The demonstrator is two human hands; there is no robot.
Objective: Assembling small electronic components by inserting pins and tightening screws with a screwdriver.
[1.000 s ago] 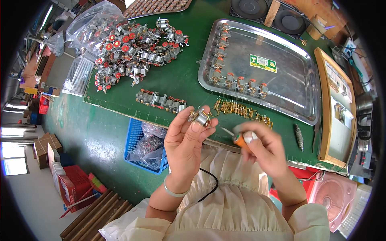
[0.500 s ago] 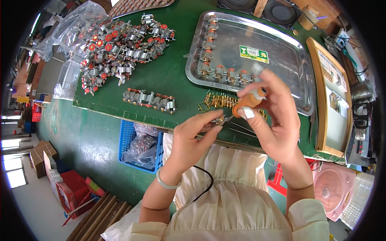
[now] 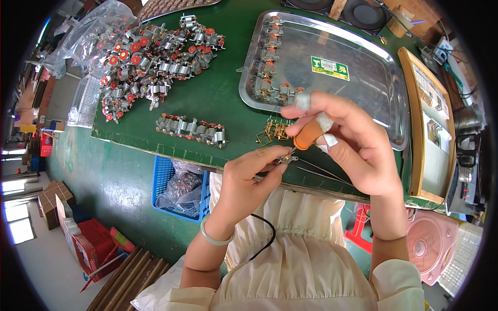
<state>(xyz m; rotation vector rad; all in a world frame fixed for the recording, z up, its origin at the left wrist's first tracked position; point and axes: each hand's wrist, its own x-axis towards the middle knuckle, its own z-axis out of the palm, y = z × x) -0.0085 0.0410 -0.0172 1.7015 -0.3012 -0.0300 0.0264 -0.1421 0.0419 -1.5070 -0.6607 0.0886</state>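
Pinched a small silver metal motor with brass-coloured fittings between the thumb and fingers of the left grip, closed on it, at the near edge of the dark green counter. Wrapped the right grip around a screwdriver with a rounded orange handle, its thin metal shaft angled down and left toward the small motor. Could not tell exact contact at the tip, crowded by the left fingertips. Wore white wrappings on the right thumb and fingers, a pale smooth bangle on the left wrist, and a gathered cream garment.

Had slender grey metal tweezers lying beneath the right grip, and bent brass-coloured wire frames just beyond the hands, partly hidden. Left a short row of silver motors with red parts on the counter to the left, and behind it a large heap of silver motors with round red ends, beside a crumpled clear plastic bag. Had more motors lined along the left and near sides of a rectangular shiny metal tray, right of the heap. Had a shallow wood-framed case standing right of the tray, and a blue plastic basket holding clear bags below the counter.
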